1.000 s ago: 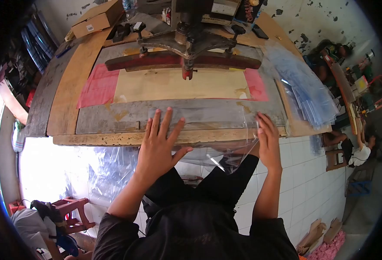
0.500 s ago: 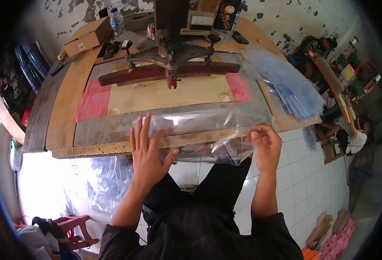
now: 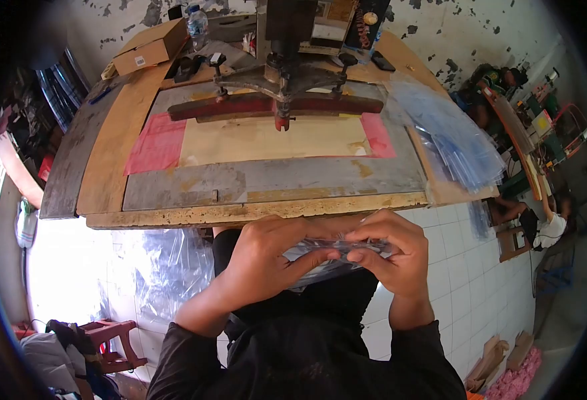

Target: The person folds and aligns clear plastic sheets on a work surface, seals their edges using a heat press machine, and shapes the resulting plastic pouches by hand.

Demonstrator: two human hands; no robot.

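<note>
1. Below the front edge of the worktable (image 3: 253, 213), over the lap, a crumpled clear plastic film (image 3: 315, 245) is held between the hands; its visible stretch is aligned side to side, roughly along that edge; neither hand is nearer, both being in contact.
2. By the left hand (image 3: 267, 247), thumb and curled fingers closed, the film is gripped; by the right hand (image 3: 400, 248), it is pinched, thumb tips almost meeting.

Left hand (image 3: 267, 250) and right hand (image 3: 400, 252) pinch close together (thumbs (image 3: 311, 261) nearly meeting).
</note>
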